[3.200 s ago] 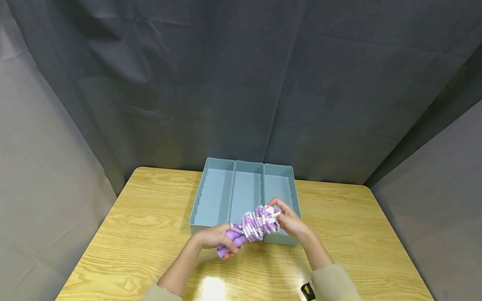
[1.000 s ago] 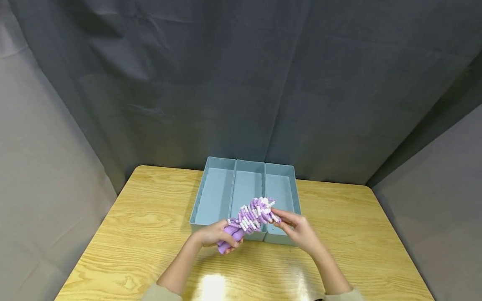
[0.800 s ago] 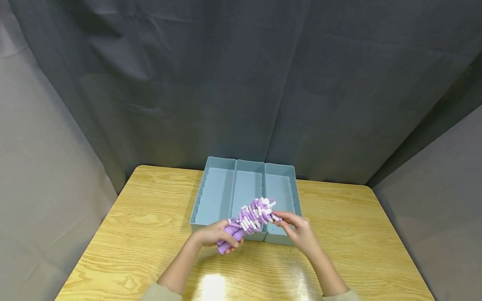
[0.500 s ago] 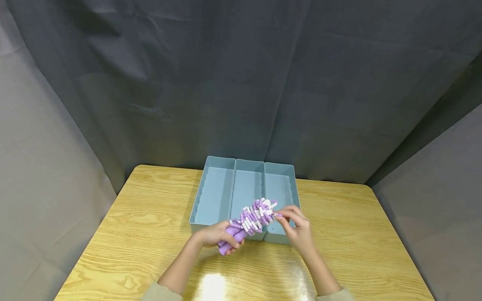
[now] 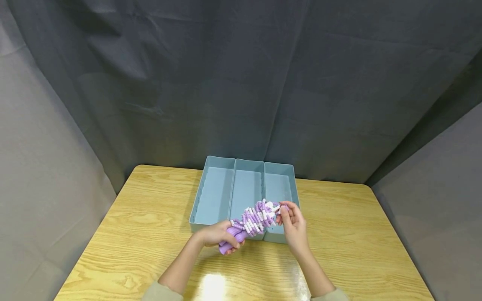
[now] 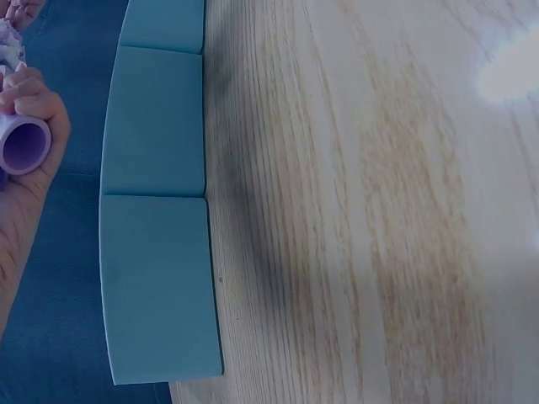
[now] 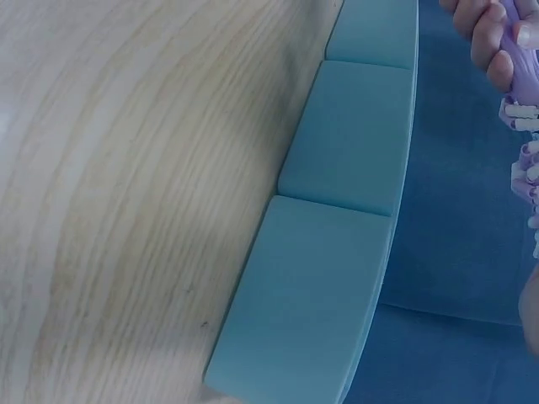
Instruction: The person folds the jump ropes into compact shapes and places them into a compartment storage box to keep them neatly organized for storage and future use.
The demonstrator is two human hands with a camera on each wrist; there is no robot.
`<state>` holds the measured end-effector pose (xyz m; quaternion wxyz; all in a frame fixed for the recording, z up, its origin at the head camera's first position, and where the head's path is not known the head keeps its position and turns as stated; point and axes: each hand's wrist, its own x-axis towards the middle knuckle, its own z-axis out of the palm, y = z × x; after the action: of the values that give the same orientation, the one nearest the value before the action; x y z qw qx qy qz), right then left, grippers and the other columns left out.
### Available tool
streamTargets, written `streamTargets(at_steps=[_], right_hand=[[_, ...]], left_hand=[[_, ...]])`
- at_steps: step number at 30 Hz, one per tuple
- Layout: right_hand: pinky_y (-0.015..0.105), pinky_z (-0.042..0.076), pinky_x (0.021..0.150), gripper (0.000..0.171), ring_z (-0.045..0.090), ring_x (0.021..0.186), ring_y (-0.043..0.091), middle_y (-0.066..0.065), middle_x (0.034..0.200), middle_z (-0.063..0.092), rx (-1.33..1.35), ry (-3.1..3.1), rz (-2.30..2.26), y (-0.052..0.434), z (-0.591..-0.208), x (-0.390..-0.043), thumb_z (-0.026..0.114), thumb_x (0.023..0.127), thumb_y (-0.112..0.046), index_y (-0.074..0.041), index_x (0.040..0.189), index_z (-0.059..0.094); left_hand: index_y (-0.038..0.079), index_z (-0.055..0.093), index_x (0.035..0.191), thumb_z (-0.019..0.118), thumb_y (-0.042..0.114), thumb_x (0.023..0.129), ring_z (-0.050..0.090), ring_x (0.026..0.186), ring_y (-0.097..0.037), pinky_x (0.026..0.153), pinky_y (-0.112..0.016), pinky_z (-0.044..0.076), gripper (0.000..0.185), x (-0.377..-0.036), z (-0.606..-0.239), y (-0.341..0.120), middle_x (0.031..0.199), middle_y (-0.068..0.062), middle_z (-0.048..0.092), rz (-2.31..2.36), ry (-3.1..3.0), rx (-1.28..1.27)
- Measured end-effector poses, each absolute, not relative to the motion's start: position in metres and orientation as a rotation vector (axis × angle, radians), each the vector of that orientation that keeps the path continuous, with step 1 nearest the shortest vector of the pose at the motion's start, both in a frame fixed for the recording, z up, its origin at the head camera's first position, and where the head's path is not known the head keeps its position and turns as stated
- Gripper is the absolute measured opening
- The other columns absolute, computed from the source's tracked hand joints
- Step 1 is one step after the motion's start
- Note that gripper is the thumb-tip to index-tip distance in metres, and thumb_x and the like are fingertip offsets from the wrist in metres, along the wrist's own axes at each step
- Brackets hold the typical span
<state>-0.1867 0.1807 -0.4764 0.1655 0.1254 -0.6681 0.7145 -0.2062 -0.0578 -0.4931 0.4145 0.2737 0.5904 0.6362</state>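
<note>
A coiled jump rope (image 5: 257,217) of purple and white beads is wound around purple handles and held just above the front rim of a blue three-compartment tray (image 5: 211,196). My left hand (image 5: 218,235) grips the handle ends at the near, lower end of the bundle. My right hand (image 5: 291,219) pinches the beads at the far, upper end, over the right compartment. In the left wrist view a hollow purple handle end (image 6: 25,145) shows inside curled fingers. The right wrist view catches beads (image 7: 526,160) over the tray (image 7: 337,252).
The tray sits at the back middle of a wooden table (image 5: 150,217), and what shows of its three compartments holds nothing. Grey cloth hangs behind and at both sides. Bare tabletop lies left and right of the tray.
My right hand has shifted from beside the bundle's far end to pinching its tip with fingers raised. The bundle has dipped slightly toward the tray's front. The left hand has stayed put.
</note>
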Motion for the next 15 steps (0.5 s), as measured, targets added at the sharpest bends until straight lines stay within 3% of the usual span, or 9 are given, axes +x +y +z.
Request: streamTargets(at_steps=[5, 11, 15], right_hand=[[0.016, 0.047, 0.053, 0.014, 0.053, 0.061, 0.008, 0.003, 0.073, 0.056, 0.308, -1.743, 2.197, 0.1773, -0.4749, -0.1874, 0.050, 0.090, 0.002, 0.006, 0.102, 0.044], [0.018, 0.052, 0.056, 0.019, 0.057, 0.061, 0.010, 0.006, 0.074, 0.061, 0.249, -1.694, 2.248, 0.1763, -0.4736, -0.1865, 0.056, 0.085, 0.007, 0.020, 0.099, 0.049], [0.021, 0.055, 0.062, 0.026, 0.061, 0.064, 0.010, 0.005, 0.073, 0.063, 0.173, -1.859, 2.197, 0.1791, -0.4696, -0.1860, 0.057, 0.087, 0.000, 0.019, 0.104, 0.053]], left_hand=[[-0.018, 0.046, 0.092, 0.055, -0.003, 0.076, 0.052, 0.051, -0.010, 0.045, -0.019, 0.048, 0.024, -0.2059, -0.4942, -0.0578, 0.068, -0.007, 0.054, 1.616, 1.469, 0.705], [-0.011, 0.050, 0.093, 0.056, -0.002, 0.076, 0.052, 0.052, -0.010, 0.044, -0.020, 0.048, 0.020, -0.2056, -0.4940, -0.0580, 0.071, -0.009, 0.055, 1.595, 1.510, 0.662], [-0.015, 0.048, 0.094, 0.056, -0.004, 0.076, 0.052, 0.051, -0.011, 0.044, -0.021, 0.048, 0.023, -0.2055, -0.4942, -0.0578, 0.068, -0.009, 0.055, 1.587, 1.560, 0.650]])
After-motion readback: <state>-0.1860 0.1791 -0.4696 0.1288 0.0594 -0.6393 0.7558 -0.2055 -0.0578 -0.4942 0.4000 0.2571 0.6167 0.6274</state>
